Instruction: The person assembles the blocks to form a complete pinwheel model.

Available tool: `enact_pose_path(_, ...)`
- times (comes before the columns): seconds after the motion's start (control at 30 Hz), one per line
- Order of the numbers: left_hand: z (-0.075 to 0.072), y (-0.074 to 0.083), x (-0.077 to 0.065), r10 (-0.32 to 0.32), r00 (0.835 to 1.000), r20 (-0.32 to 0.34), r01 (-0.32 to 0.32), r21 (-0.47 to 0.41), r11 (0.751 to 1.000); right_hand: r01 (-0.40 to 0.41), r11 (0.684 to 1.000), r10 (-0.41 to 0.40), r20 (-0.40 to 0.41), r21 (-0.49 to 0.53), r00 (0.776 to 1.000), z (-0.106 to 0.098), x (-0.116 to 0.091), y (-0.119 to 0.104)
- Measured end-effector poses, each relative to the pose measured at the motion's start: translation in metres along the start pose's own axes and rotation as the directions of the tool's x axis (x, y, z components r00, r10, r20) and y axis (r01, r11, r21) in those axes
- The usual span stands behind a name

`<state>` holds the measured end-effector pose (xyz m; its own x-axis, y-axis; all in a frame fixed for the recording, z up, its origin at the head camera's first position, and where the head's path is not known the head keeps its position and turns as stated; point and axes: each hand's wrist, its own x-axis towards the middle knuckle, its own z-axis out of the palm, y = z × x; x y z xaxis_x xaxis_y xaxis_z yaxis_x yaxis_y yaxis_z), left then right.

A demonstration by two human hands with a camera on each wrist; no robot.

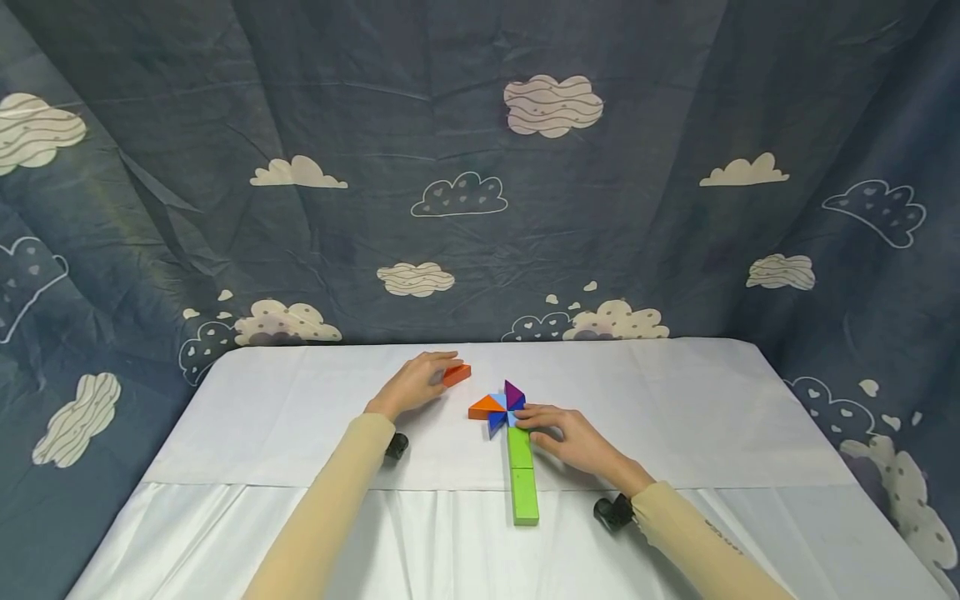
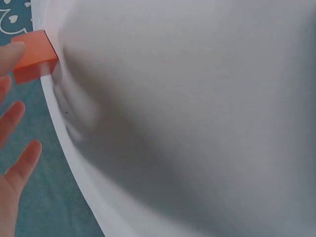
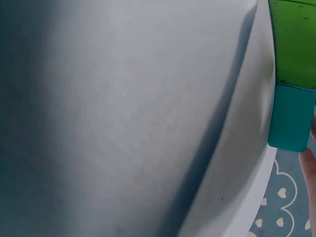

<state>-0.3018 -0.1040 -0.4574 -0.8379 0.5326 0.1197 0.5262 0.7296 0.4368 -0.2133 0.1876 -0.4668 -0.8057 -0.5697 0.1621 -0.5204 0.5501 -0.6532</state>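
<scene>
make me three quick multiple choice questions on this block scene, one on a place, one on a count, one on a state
1. Where is the loose orange block?
A. by the left hand
B. on the green blocks
C. at the table's near edge

2. How many green blocks form the stem?
A. one
B. two
C. four

3. What is the right hand doing?
A. lifted high
B. resting beside the pinwheel
C. under the cloth

Answers: 1 A, its fingertips touch it; 2 B, a seam divides two; 3 B, fingers lie by it.

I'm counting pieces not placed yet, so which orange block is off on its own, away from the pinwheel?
The orange block under the left hand's fingertips; the other orange triangle sits joined into the pinwheel.
</scene>
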Motion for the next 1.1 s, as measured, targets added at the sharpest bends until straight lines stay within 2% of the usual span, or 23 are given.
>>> enact_pose_path(0.2,0.001,-0.003,0.001,-0.036,0.999,0.025,0.036,-0.036,0.999,0.006,1.000,-0.006,-0.002,0.001,1.000,0.000,0.000,-0.001)
enact_pose_path(0.47,0.004,-0.005,0.001,-0.028,0.999,-0.035,0.027,-0.042,0.999,0.018,1.000,-0.018,-0.002,-0.003,1.000,0.001,0.000,0.000)
enact_pose_path(0.63,0.006,-0.008,-0.006,-0.012,0.998,-0.067,0.006,-0.082,0.997,0.008,1.000,-0.008,0.001,0.004,1.000,0.001,0.000,-0.001)
enact_pose_path(0.83,0.000,-0.004,-0.016,-0.021,0.997,-0.078,0.008,-0.159,0.987,0.009,1.000,-0.009,0.003,0.002,1.000,0.001,-0.001,0.000)
enact_pose_path(1.1,-0.009,0.012,-0.028,0.078,0.989,-0.130,-0.099,-0.169,0.981,0.015,1.000,-0.015,-0.010,-0.009,1.000,0.001,0.000,0.003)
